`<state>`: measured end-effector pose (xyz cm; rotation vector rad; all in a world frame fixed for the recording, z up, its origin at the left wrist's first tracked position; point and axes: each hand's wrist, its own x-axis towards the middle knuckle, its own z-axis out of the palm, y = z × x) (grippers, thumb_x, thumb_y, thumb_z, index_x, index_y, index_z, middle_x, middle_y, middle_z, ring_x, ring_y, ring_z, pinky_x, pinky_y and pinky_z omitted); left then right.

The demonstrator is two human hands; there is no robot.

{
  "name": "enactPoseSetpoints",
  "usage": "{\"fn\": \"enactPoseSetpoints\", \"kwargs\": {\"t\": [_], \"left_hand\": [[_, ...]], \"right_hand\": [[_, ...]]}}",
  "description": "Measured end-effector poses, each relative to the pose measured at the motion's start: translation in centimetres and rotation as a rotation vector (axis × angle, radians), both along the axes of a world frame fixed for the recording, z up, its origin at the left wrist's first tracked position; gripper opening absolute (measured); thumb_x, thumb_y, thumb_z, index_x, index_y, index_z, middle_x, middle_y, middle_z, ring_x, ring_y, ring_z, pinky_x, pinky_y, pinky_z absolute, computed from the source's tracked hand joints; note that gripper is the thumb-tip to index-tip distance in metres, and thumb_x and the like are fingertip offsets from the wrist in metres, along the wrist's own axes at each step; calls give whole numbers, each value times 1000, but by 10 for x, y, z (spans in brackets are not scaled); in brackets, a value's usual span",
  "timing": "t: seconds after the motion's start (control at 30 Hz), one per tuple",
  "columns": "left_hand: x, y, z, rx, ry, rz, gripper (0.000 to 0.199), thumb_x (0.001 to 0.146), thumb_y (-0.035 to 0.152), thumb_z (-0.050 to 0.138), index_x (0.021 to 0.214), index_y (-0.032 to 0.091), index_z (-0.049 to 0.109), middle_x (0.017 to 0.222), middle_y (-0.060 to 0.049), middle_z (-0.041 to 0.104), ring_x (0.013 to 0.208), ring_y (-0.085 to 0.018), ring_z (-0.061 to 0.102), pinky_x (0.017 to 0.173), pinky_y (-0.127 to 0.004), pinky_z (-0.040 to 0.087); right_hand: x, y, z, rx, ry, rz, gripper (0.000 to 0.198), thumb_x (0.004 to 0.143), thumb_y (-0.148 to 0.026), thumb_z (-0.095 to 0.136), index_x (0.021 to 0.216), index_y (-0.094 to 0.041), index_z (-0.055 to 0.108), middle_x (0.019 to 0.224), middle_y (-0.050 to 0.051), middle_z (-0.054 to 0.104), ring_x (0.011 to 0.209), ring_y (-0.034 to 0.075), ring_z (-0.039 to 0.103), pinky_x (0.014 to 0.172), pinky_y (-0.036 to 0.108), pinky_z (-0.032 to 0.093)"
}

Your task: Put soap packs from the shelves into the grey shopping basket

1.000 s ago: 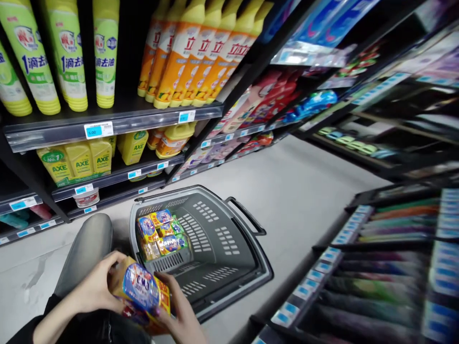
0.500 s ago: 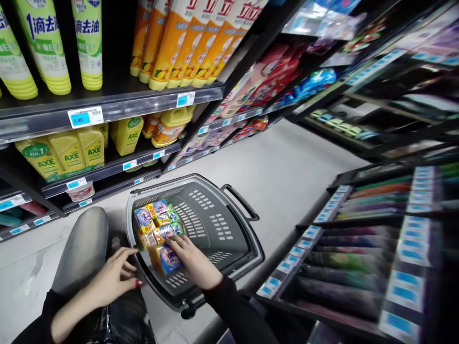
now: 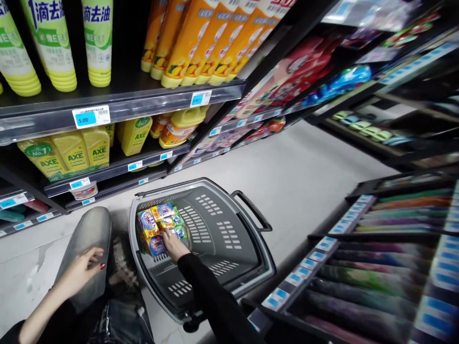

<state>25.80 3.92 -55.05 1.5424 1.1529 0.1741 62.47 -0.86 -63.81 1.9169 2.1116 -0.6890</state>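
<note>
My right hand (image 3: 174,244) is down inside a grey shopping basket (image 3: 229,282), its fingers closed on the edge of an orange and blue OMO soap pack (image 3: 156,245). That pack sits at the near end of a cluster of similar packs, with a yellow and blue OMO pack (image 3: 147,222) just beyond it and green ones (image 3: 180,232) to the right. Part of the held pack is hidden by my fingers. Over my bent knee (image 3: 93,224), left of the basket, my left hand (image 3: 83,270) hovers with loosely curled, parted fingers and nothing in them.
Shelves on the left carry yellow AXE bottles (image 3: 75,152), green-white bottles (image 3: 98,45) and orange bottles (image 3: 193,45). A low rack of packets (image 3: 376,272) lines the right side. The basket's black handle (image 3: 253,210) sticks out over the pale floor (image 3: 287,157).
My right hand has moved the OMO pack deeper into the basket, against the other packs. My left hand has drawn back left from the basket rim to over my knee.
</note>
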Motion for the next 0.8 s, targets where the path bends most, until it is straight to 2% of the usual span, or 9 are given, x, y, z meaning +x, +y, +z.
{"fn": "enactPoseSetpoints", "kwargs": {"t": [0.2, 0.3, 0.43, 0.53, 0.63, 0.73, 0.8], "left_hand": [[21, -4, 10, 32, 46, -136, 32, 83, 31, 55, 114, 23, 62, 117, -5, 69, 100, -20, 66, 92, -35, 51], [24, -4, 14, 61, 83, -214, 36, 82, 28, 56, 117, 23, 63, 120, -7, 68, 110, -24, 63, 99, -38, 47], [21, -2, 15, 78, 151, -287, 41, 82, 25, 53, 123, 20, 61, 126, -9, 64, 117, -25, 60, 105, -40, 42], [19, 0, 13, 79, 191, -327, 43, 84, 25, 51, 126, 18, 58, 128, -10, 63, 119, -24, 59, 106, -38, 42], [19, 1, 13, 93, 222, -350, 43, 86, 26, 49, 127, 16, 57, 130, -11, 62, 120, -24, 58, 105, -37, 43], [18, 1, 10, 118, 249, -360, 44, 87, 26, 48, 129, 16, 56, 131, -11, 61, 121, -23, 57, 106, -36, 42], [16, 1, 7, 143, 274, -356, 45, 87, 26, 48, 130, 16, 55, 134, -12, 59, 122, -25, 57, 107, -39, 42]], "right_hand": [[3, 3, -2, -21, -1, -26, 71, 68, -1, 67, 135, -6, 44, 141, 26, 44, 129, 33, 48, 102, 36, 44], [3, 5, -3, -31, -17, -41, 77, 64, -3, 74, 135, -6, 44, 142, 25, 42, 126, 33, 50, 102, 38, 45], [3, 7, -5, -57, -49, -87, 76, 64, -9, 79, 132, -6, 47, 143, 26, 41, 116, 34, 57, 96, 43, 49], [4, 8, -7, -63, -38, -105, 81, 62, -16, 83, 134, -7, 47, 143, 24, 42, 128, 37, 47, 105, 46, 42], [7, 9, -11, -80, -12, -129, 96, 56, -17, 87, 139, -5, 42, 144, 25, 40, 136, 38, 37, 113, 45, 33], [12, 10, -13, -128, 6, -179, 107, 51, -11, 87, 144, -4, 35, 146, 29, 37, 130, 37, 46, 106, 41, 41], [15, 10, -12, -154, 19, -198, 104, 53, -10, 85, 144, -7, 35, 142, 26, 44, 124, 34, 53, 101, 40, 44]]}}
